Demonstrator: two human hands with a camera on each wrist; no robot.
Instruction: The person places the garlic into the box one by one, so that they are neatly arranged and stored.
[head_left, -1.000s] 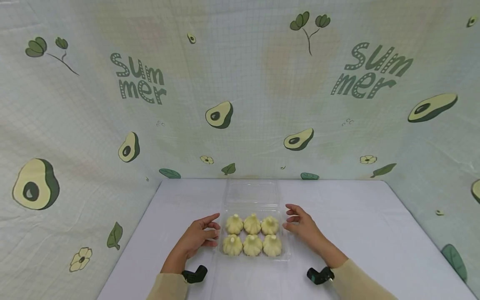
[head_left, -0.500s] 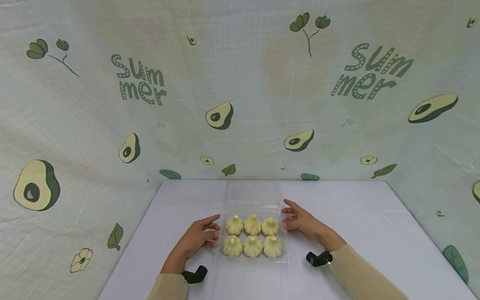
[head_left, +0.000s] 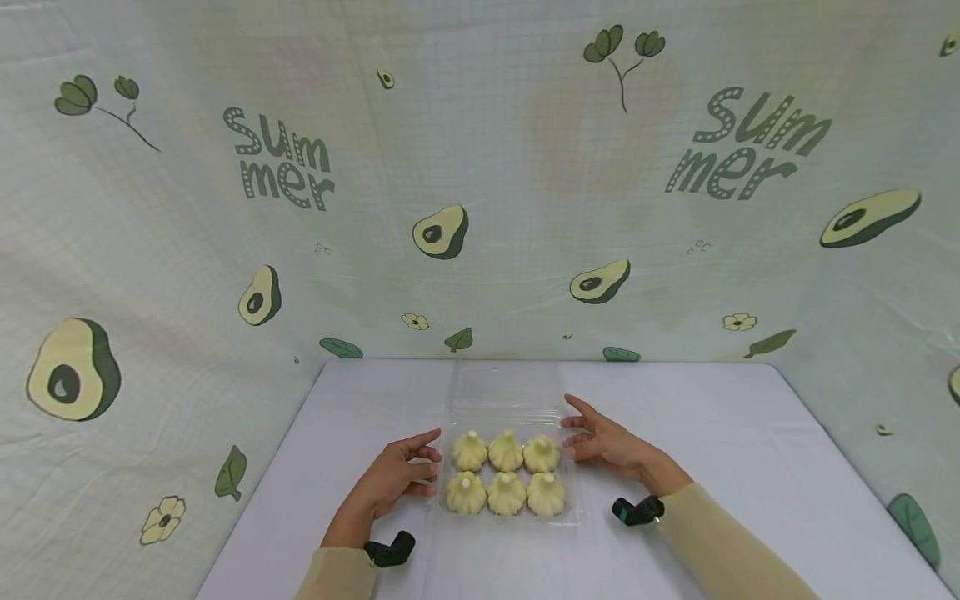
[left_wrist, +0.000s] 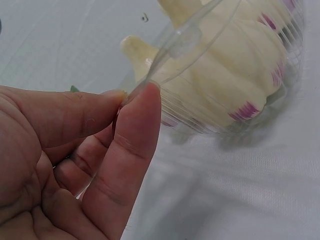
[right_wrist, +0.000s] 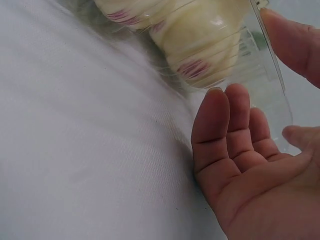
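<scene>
A clear plastic clamshell box (head_left: 566,517) stands on the table with its lid (head_left: 504,387) laid back. Several pale garlic bulbs (head_left: 506,493) sit inside it in two rows, purple streaks showing low on them in the wrist views. At the box's left side, my left hand (head_left: 397,473) pinches the rim (left_wrist: 172,47) between thumb and index finger. My right hand (head_left: 606,443) is at the right side, fingers spread. In the right wrist view its thumb (right_wrist: 292,47) is at the rim, while the fairly straight fingers (right_wrist: 212,122) lie beside the wall; contact there is unclear.
A white cloth covers the table (head_left: 682,417). Behind and to both sides hangs a curtain (head_left: 517,150) printed with avocados and lettering. A black camera (head_left: 392,550) is strapped at the left wrist, another black camera (head_left: 637,510) at the right.
My right hand has shifted slightly away from me and toward the box, its index finger now near the lid's hinge corner. The left hand and the garlic stay in place.
</scene>
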